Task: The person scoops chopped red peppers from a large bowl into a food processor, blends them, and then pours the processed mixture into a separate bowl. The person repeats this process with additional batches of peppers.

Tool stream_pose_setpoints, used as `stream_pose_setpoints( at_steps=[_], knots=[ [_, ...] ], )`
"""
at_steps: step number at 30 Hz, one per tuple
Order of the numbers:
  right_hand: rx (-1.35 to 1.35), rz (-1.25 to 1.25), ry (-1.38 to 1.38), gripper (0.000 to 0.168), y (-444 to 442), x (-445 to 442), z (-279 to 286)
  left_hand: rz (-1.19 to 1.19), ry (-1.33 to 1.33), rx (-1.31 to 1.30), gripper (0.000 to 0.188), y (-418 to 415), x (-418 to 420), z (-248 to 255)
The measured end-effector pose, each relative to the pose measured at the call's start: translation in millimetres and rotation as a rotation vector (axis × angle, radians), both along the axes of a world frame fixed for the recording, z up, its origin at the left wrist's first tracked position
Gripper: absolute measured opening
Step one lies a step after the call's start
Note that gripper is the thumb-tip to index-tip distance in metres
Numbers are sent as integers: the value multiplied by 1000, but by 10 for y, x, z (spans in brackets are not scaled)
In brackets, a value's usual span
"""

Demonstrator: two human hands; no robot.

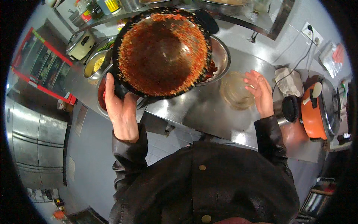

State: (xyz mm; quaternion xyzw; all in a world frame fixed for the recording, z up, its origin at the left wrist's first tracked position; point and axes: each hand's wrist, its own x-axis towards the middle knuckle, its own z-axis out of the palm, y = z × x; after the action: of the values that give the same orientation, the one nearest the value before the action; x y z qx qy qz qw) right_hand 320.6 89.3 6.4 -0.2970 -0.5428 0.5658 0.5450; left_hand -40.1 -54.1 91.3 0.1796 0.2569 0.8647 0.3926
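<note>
My left hand (120,109) grips one black side handle of a black-rimmed pot (165,56), holding it up over the steel worktop. The pot is tilted so that its inside faces me. Red chili-like paste and pale seeds cling to its inner wall and rim. My right hand (260,88) is raised with its palm turned inward and holds nothing. Close to its fingers, a clear round glass or plastic vessel (237,91) stands on the worktop. Behind the pot, partly covered by it, sits a steel bowl (222,56) with dark red food inside.
At the left stand a steel bowl (91,63) of yellow bits and a cream cooker (79,46). An orange pot (317,109) with a lid, a steel container (286,110) and a hanging cord (298,67) are at the right. A shelf (112,19) with bottles runs above.
</note>
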Motion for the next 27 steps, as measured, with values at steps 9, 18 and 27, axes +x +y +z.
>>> stream_pose_setpoints(
  at_steps=[9, 18, 27],
  knots=[
    [-69, -245, 104, 46, -545, 608, -79, -384, -120, -100, 27, -267, 516, -306],
    [-168, -335, 75, 43, -1163, 1226, -493, -482, -167, -302, 32, -79, 886, -1319],
    [-56, -327, 14, 39, -1490, 1043, -244, -467, -113, -208, 27, 185, 1257, -1856]
  ],
)
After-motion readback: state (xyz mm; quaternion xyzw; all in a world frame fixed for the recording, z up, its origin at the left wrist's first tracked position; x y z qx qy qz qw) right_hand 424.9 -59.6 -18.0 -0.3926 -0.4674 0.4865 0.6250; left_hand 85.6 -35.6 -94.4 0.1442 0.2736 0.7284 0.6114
